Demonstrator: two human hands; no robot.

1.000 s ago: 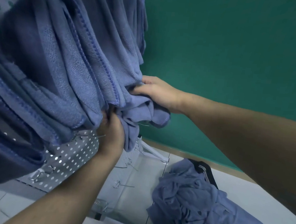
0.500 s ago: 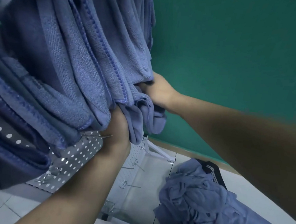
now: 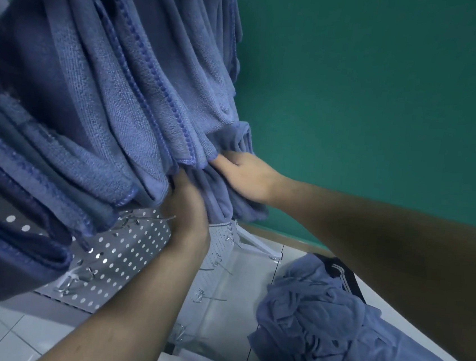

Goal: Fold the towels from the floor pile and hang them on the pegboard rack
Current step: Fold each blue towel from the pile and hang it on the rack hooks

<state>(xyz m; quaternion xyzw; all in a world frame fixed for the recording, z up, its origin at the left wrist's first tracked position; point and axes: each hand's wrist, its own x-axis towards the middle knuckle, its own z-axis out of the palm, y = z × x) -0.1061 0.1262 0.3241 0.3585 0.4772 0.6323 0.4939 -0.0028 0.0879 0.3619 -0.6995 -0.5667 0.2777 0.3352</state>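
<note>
Up above both hands, folded blue towels (image 3: 115, 102) hang in rows on the white pegboard rack (image 3: 129, 251). Below the right hand (image 3: 246, 175), a crumpled towel pile (image 3: 332, 331) lies on the floor. That hand's fingers press into a bunched towel (image 3: 229, 200); the left hand (image 3: 187, 201) grips it from beneath.

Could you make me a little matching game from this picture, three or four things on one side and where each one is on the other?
Things:
1. towel pile
2. folded towels
3. left hand
4. wall

Places or colours:
A. green, behind everything
B. heaped on the floor, lower right
C. hanging on the white pegboard
D. reaching up under the hanging cloth

Pairs: 1-B, 2-C, 3-D, 4-A
</note>
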